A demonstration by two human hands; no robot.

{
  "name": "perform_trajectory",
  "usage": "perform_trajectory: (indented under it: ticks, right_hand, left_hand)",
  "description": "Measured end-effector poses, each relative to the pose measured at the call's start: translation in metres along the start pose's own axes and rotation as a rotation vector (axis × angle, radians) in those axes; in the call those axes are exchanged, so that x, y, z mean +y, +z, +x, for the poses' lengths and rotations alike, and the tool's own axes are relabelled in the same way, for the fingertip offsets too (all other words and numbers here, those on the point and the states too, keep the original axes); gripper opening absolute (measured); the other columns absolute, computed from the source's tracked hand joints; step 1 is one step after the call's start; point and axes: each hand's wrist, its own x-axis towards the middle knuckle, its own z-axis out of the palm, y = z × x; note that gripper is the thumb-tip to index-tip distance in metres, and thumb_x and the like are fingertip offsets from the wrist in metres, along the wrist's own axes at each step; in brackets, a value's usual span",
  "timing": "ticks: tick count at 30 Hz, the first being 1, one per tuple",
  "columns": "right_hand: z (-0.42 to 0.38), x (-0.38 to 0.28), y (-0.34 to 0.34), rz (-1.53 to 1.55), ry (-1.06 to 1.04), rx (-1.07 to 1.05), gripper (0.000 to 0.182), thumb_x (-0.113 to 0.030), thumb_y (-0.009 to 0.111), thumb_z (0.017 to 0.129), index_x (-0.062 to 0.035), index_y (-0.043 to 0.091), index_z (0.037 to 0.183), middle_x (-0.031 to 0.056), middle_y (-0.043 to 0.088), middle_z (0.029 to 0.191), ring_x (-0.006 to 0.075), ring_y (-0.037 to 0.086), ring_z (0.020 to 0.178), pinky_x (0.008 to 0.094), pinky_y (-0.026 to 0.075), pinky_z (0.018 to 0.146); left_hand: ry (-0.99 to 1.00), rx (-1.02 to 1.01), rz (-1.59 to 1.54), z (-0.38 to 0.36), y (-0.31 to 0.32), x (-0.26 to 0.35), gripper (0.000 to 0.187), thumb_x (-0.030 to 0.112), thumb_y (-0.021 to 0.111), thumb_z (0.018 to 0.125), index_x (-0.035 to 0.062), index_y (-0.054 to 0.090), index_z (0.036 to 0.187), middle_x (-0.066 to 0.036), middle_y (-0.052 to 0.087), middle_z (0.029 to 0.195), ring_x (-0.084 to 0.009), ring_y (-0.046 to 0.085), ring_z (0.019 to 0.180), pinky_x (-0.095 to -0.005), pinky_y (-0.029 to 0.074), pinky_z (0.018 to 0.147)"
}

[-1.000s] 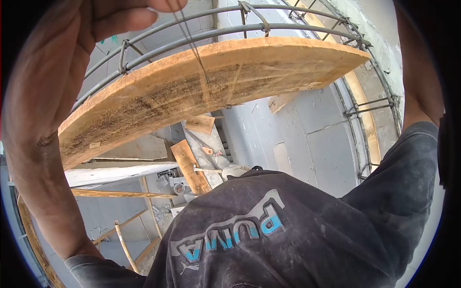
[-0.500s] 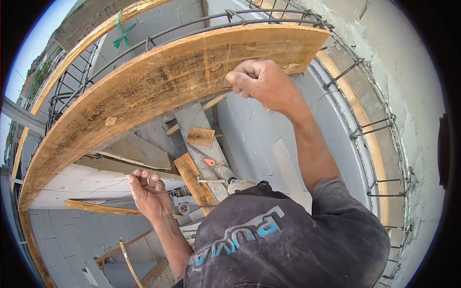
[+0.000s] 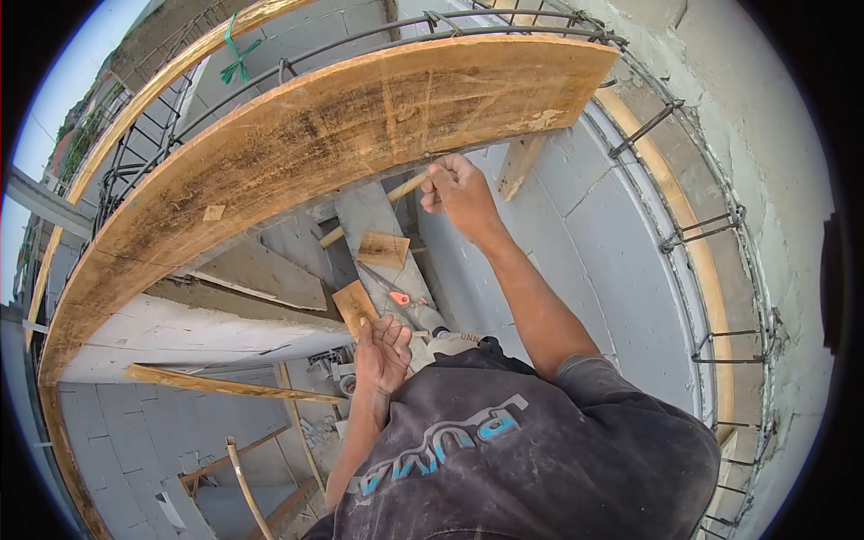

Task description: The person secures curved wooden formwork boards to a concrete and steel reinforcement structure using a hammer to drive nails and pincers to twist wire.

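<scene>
My right hand (image 3: 457, 196) is just under the lower edge of a long curved plywood board (image 3: 360, 117). Its thumb and fingers pinch what looks like a thin wire, hard to make out against the background. My left hand (image 3: 382, 349) is lower, close to my shirt, palm turned up and fingers curled together; whatever they hold is too fine to see. Beyond its fingertips lies a piece of wood (image 3: 354, 304), partly covered by the hand. A handsaw with an orange handle (image 3: 399, 297) rests on the plank below, beside a small wooden offcut (image 3: 383, 249).
Bent steel rebar (image 3: 378, 38) runs behind the board's top edge, with a green tie (image 3: 238, 61) on the wood strip at left. More rebar stirrups (image 3: 711, 225) line the concrete wall at right. A wooden brace (image 3: 234, 385) crosses lower left, above a drop to the floor.
My right hand has moved down and left, below the board's edge. My left hand has swung right toward my body; the thin wires seen at its fingers before no longer show clearly.
</scene>
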Motion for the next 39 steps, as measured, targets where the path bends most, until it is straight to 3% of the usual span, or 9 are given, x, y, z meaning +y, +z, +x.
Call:
perform_trajectory:
  ticks: [3, 6, 9, 15, 19, 23, 25, 32, 39]
  right_hand:
    - [0.001, 0.001, -0.003, -0.467, -0.280, 0.200, 0.019, -0.018, 0.057, 0.096, -0.0003, 0.062, 0.098, 0.0101, 0.068, 0.082, 0.0189, 0.064, 0.071, 0.0341, 0.052, 0.069]
    - [-0.005, -0.013, -0.001, -0.480, -0.366, 0.296, 0.019, -0.015, 0.059, 0.093, 0.0036, 0.064, 0.094, 0.0048, 0.066, 0.077, 0.0098, 0.058, 0.068, 0.0276, 0.048, 0.064]
    - [-0.001, -0.019, -0.001, -0.465, -0.374, 0.337, 0.020, -0.017, 0.060, 0.091, 0.0024, 0.065, 0.093, 0.0132, 0.069, 0.079, 0.0211, 0.066, 0.072, 0.0358, 0.051, 0.070]
    - [-0.019, -0.037, 0.023, -0.485, -0.384, 0.194, 0.019, -0.016, 0.063, 0.091, 0.0022, 0.066, 0.095, 0.0093, 0.068, 0.078, 0.0150, 0.062, 0.070, 0.0300, 0.050, 0.066]
    - [-0.023, -0.005, 0.017, -0.594, -0.587, 0.199, 0.015, -0.012, 0.064, 0.091, 0.0013, 0.065, 0.096, 0.0135, 0.070, 0.083, 0.0216, 0.067, 0.072, 0.0337, 0.053, 0.067]
    - [-0.021, 0.009, -0.009, -0.626, -0.573, 0.241, 0.012, -0.010, 0.063, 0.090, 0.0007, 0.065, 0.096, 0.0146, 0.069, 0.084, 0.0235, 0.068, 0.072, 0.0350, 0.054, 0.067]
    - [-0.013, 0.003, -0.020, -0.686, -0.554, 0.296, 0.012, -0.009, 0.064, 0.090, 0.0007, 0.065, 0.096, 0.0149, 0.069, 0.086, 0.0242, 0.068, 0.073, 0.0356, 0.054, 0.067]
    - [-0.006, -0.061, -0.006, -0.698, -0.676, 0.549, 0.012, -0.012, 0.063, 0.091, -0.0004, 0.064, 0.092, 0.0161, 0.068, 0.086, 0.0333, 0.068, 0.079, 0.0408, 0.054, 0.070]
    - [-0.030, -0.069, 0.000, -0.463, -0.568, 0.298, 0.008, -0.007, 0.066, 0.091, 0.0008, 0.064, 0.092, 0.0026, 0.061, 0.070, 0.0072, 0.051, 0.059, 0.0260, 0.044, 0.054]
  left_hand:
    - [-0.250, -0.283, 0.330, -0.016, 0.003, 0.019, 0.081, 0.072, 0.024, 0.097, 0.0044, 0.065, 0.112, -0.011, 0.072, 0.104, -0.0259, 0.072, 0.089, -0.0299, 0.057, 0.061]
    - [-0.402, -0.622, 0.664, -0.051, 0.046, 0.044, 0.094, 0.078, 0.016, 0.093, 0.0035, 0.060, 0.128, -0.018, 0.066, 0.123, -0.0287, 0.069, 0.103, -0.0319, 0.059, 0.068]
    - [-0.300, -0.468, 1.033, -0.090, 0.085, 0.060, 0.092, 0.077, 0.023, 0.094, 0.0021, 0.055, 0.137, -0.021, 0.058, 0.136, -0.0339, 0.061, 0.120, -0.0386, 0.057, 0.085]
    - [0.405, -0.717, 2.015, -0.148, 0.165, 0.083, 0.072, 0.057, 0.060, 0.092, -0.0003, 0.055, 0.135, -0.024, 0.056, 0.136, -0.0395, 0.050, 0.131, -0.0465, 0.041, 0.108]
    - [0.613, -0.404, 1.625, -0.128, 0.198, 0.080, 0.054, 0.034, 0.072, 0.089, 0.0010, 0.060, 0.130, -0.021, 0.063, 0.127, -0.0380, 0.058, 0.118, -0.0457, 0.046, 0.100]
    - [1.393, -0.018, 2.003, -0.034, 0.195, 0.081, 0.043, 0.028, 0.069, 0.092, -0.0006, 0.063, 0.123, -0.020, 0.065, 0.123, -0.0326, 0.064, 0.109, -0.0420, 0.052, 0.089]
    - [1.503, 0.042, 2.040, 0.010, 0.187, 0.080, 0.042, 0.029, 0.068, 0.093, 0.0001, 0.064, 0.123, -0.020, 0.067, 0.118, -0.0344, 0.067, 0.099, -0.0402, 0.052, 0.087]
    - [0.659, -0.248, 1.011, 0.061, 0.184, 0.055, 0.031, 0.026, 0.065, 0.098, -0.0005, 0.067, 0.113, 0.000, 0.063, 0.077, -0.0090, 0.053, 0.061, -0.0243, 0.043, 0.056]
    - [0.557, -0.410, 0.816, 0.046, 0.152, 0.088, 0.026, 0.024, 0.068, 0.096, 0.0005, 0.068, 0.106, 0.006, 0.051, 0.067, -0.0030, 0.041, 0.057, -0.0210, 0.033, 0.051]
